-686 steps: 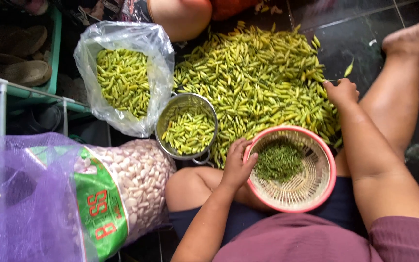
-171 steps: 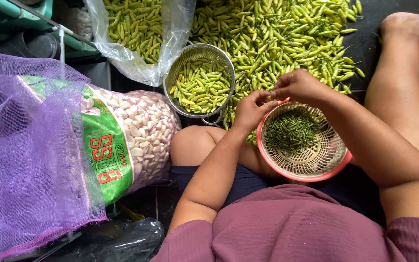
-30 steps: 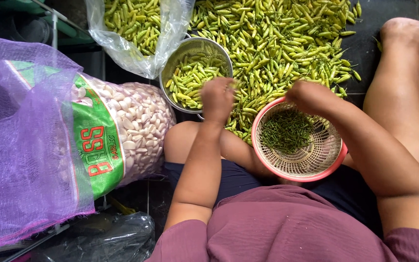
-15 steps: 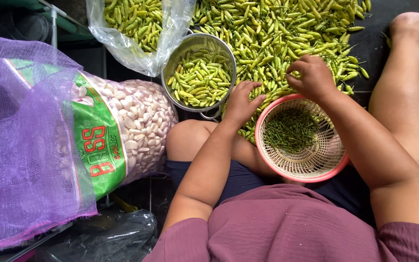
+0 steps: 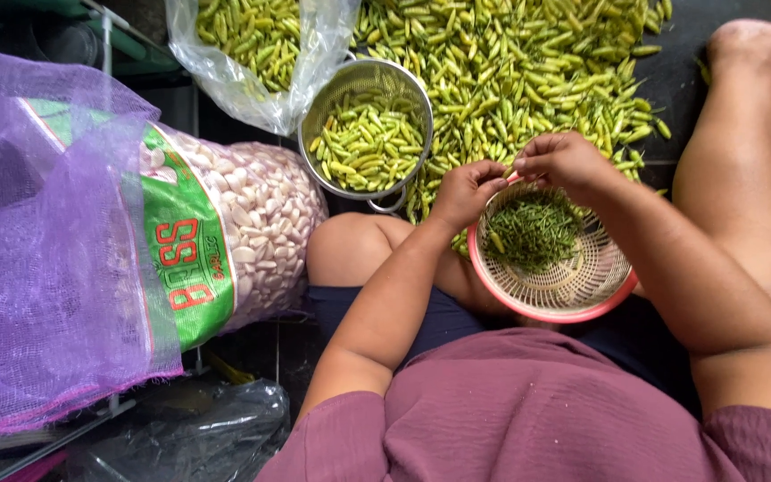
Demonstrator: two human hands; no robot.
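Observation:
My left hand (image 5: 468, 189) and my right hand (image 5: 562, 161) meet just above the far rim of a pink-rimmed woven basket (image 5: 573, 287) on my lap, fingers pinched together on a small green chilli between them. The basket holds a heap of thin green stems (image 5: 533, 230). Just beyond my hands spreads a big pile of yellow-green chillies (image 5: 528, 62) on the dark floor. A round metal colander (image 5: 366, 129) with chillies in it stands to the left of my left hand.
A clear plastic bag of chillies (image 5: 256, 49) lies behind the colander. A large mesh sack of garlic cloves (image 5: 234, 241) with a green band lies at left, under purple netting (image 5: 42, 250). My bare leg (image 5: 751, 178) stretches along the right.
Both hands have drawn back from the pile and colander and come together over the basket's far rim. The left hand was open half a second ago and is now closed.

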